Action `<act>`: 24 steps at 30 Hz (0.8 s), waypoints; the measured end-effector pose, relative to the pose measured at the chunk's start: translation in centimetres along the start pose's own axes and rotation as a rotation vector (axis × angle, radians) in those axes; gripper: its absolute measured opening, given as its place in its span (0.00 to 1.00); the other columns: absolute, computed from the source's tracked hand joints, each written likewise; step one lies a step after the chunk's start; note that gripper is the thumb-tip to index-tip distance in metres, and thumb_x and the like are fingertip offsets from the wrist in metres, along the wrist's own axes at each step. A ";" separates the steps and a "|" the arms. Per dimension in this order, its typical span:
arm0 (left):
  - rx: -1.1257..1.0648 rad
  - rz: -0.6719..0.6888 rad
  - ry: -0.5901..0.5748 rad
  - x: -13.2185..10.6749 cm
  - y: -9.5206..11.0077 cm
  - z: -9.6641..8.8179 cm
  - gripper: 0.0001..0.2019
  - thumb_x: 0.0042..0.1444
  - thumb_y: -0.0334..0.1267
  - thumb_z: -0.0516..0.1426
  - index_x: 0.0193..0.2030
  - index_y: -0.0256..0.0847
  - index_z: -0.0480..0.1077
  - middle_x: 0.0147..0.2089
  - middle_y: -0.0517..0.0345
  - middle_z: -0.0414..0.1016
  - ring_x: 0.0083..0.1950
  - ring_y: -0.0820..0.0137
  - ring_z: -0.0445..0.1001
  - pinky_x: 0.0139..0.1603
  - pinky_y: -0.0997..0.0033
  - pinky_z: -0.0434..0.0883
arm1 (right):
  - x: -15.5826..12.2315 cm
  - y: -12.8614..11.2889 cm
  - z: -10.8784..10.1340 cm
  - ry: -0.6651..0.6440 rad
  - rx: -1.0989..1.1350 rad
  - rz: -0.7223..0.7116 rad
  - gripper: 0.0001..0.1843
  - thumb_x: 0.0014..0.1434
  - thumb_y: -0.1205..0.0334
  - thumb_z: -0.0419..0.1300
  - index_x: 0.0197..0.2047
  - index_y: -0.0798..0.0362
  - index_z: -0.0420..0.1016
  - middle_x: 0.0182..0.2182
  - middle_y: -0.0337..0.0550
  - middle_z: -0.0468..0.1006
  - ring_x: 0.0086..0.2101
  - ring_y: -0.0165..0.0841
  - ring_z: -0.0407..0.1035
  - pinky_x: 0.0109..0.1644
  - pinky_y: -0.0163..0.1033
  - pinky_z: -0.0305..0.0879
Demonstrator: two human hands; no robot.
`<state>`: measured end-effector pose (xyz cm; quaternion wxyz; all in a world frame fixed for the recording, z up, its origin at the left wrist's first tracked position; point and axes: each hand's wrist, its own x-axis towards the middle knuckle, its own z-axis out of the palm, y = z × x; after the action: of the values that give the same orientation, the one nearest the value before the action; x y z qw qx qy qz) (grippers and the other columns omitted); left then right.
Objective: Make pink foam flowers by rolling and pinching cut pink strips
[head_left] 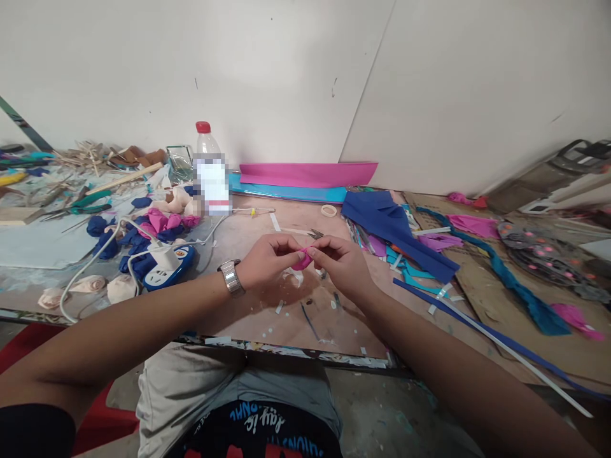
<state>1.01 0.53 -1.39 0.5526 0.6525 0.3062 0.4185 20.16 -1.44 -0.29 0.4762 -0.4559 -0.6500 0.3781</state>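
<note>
Between the fingertips of both hands, over the middle of the table, is a small pink piece of soft-looking sheet, partly hidden by the fingers. My left hand, with a metal watch on the wrist, pinches its left side. From the right, my right hand pinches it too, thumb and index finger pressed together. Just behind the hands, small snips or scissors lie on the table with their tips showing. White scraps and dark marks dot the tabletop below the hands.
At left, crumpled pink and navy rosettes lie around a blue power strip with white cables. A phone leans against a red-capped bottle. Pink sheet stands at the wall; navy sheet, strips and cardboard cover the right.
</note>
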 end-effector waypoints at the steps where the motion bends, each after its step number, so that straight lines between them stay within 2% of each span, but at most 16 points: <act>1: 0.006 -0.001 -0.001 0.0 0.0 0.0 0.15 0.57 0.46 0.66 0.33 0.33 0.77 0.33 0.50 0.81 0.34 0.71 0.75 0.37 0.72 0.70 | 0.0 0.0 0.0 -0.001 0.007 0.000 0.16 0.56 0.48 0.70 0.32 0.53 0.80 0.27 0.41 0.79 0.26 0.29 0.69 0.30 0.35 0.67; 6: 0.052 -0.009 -0.001 0.0 0.0 0.1 0.15 0.56 0.44 0.66 0.30 0.33 0.74 0.31 0.53 0.79 0.32 0.73 0.74 0.35 0.73 0.69 | -0.1 -0.1 0.2 -0.006 0.025 0.000 0.18 0.55 0.46 0.71 0.30 0.53 0.78 0.24 0.40 0.78 0.25 0.29 0.67 0.29 0.35 0.65; 12: -0.037 0.008 -0.061 0.0 0.0 0.1 0.16 0.58 0.47 0.65 0.32 0.34 0.73 0.31 0.53 0.79 0.33 0.72 0.75 0.37 0.72 0.71 | 0.0 0.0 0.2 -0.007 0.045 0.017 0.21 0.53 0.43 0.72 0.29 0.54 0.77 0.23 0.39 0.77 0.24 0.28 0.66 0.29 0.35 0.63; 16: 0.026 0.034 -0.044 -0.1 -0.2 0.1 0.17 0.59 0.48 0.65 0.33 0.33 0.74 0.33 0.51 0.79 0.34 0.71 0.75 0.38 0.71 0.71 | 0.0 0.2 0.2 -0.020 0.052 0.025 0.21 0.54 0.42 0.71 0.31 0.54 0.78 0.24 0.39 0.77 0.24 0.29 0.67 0.28 0.35 0.64; 24: 0.115 0.056 -0.024 0.0 -0.4 -0.2 0.17 0.60 0.49 0.63 0.34 0.33 0.76 0.33 0.52 0.79 0.34 0.71 0.74 0.37 0.72 0.70 | -0.3 -0.3 -0.3 0.008 -0.172 -0.064 0.18 0.59 0.45 0.67 0.33 0.53 0.81 0.28 0.43 0.81 0.29 0.32 0.71 0.34 0.37 0.66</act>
<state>0.85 0.74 -1.72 0.5060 0.6964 0.3047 0.4077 20.38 -1.77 -0.04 0.4496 -0.4756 -0.6924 0.3038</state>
